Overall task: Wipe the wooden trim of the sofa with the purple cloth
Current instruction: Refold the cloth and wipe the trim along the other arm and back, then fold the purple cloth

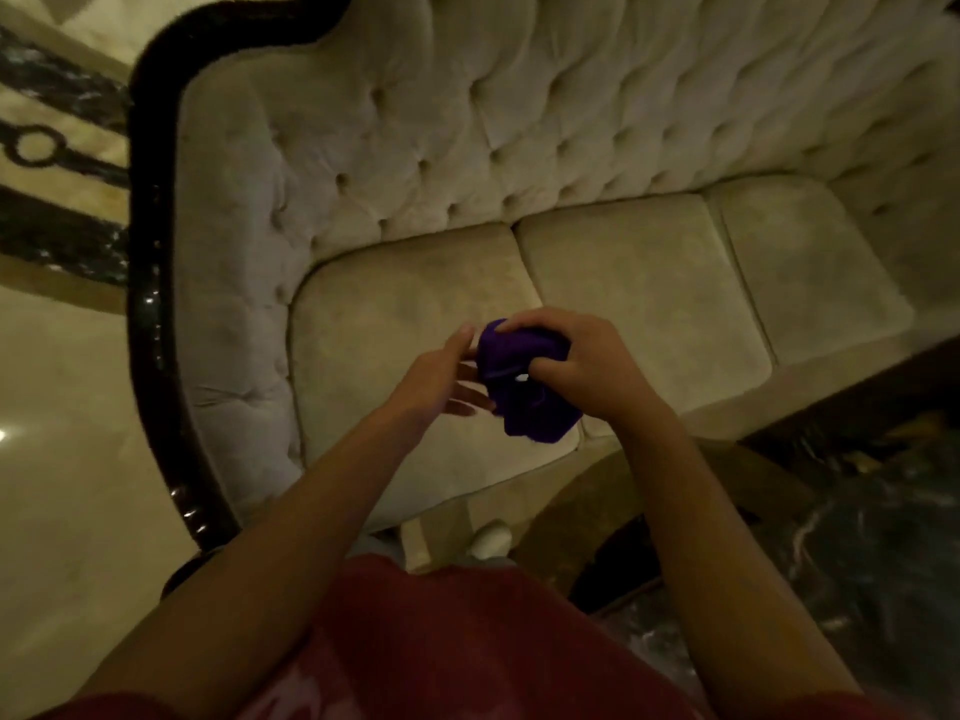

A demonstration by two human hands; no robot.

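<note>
A bunched purple cloth (524, 381) hangs in front of me above the sofa's left seat cushion. My right hand (576, 363) grips its top, fingers curled over it. My left hand (441, 379) touches the cloth's left side with fingers partly spread; whether it grips is unclear. The dark glossy wooden trim (150, 283) curves along the sofa's left arm and up over the backrest, well left of both hands. The cream tufted sofa (519, 122) fills the upper view.
Pale polished floor (57, 459) lies left of the sofa, with a dark patterned inlay (57, 163) at the upper left. Dark marbled floor (857, 553) lies at the lower right. My red shirt and a white shoe tip (491, 537) show below.
</note>
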